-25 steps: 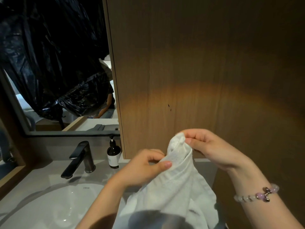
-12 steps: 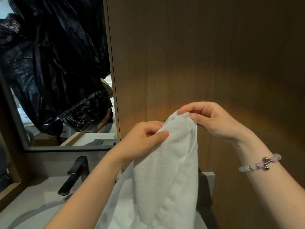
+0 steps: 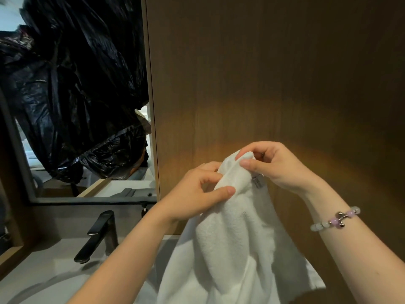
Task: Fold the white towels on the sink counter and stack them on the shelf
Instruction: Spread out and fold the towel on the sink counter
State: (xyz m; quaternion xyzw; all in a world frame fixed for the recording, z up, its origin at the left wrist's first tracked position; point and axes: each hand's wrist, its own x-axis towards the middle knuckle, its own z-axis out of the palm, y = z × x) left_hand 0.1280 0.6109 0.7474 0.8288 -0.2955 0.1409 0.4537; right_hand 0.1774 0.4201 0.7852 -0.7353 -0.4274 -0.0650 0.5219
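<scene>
A white towel (image 3: 232, 249) hangs bunched in front of me, over the sink counter (image 3: 43, 266). My left hand (image 3: 197, 194) pinches its upper edge between thumb and fingers. My right hand (image 3: 278, 165), with a bead bracelet on the wrist, pinches the top corner a little higher and to the right, next to a small grey label. The two hands are close together. The towel's lower part runs out of the bottom of the view. No shelf is in view.
A wooden panel (image 3: 274, 84) rises straight ahead. To the left a mirror (image 3: 72, 106) is mostly covered by black plastic sheet. A dark faucet (image 3: 98, 235) stands on the counter above the white basin (image 3: 37, 290).
Both hands lifted the towel up off the counter in front of the wooden panel. My right hand has shifted its pinch along the top edge, baring the label.
</scene>
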